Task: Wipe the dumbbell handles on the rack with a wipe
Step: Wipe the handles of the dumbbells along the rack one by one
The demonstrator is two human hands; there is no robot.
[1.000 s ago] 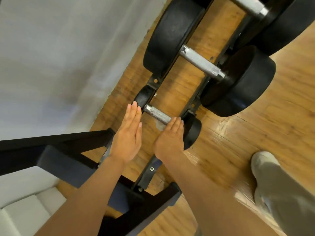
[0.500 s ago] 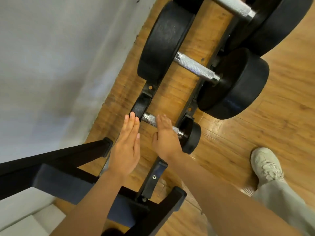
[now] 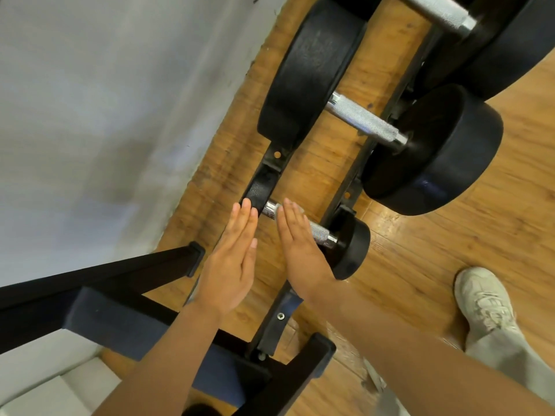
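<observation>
Dumbbell handle (image 3: 319,231) runs upper-left to lower-right under right hand (image 3: 297,235), laid flat on it, wipe unseen; left hand (image 3: 231,265) flat, empty, just beside.

The small dumbbell (image 3: 315,232) lies across the black rack (image 3: 351,181), its knurled chrome handle (image 3: 319,232) running between two black round heads, the nearer head (image 3: 350,247) in full view. Beside it on the same rack sits a larger dumbbell (image 3: 384,127) with broad black heads and a bare knurled chrome handle (image 3: 365,123). A third handle (image 3: 441,10) shows at the top edge. No wipe can be made out.
</observation>
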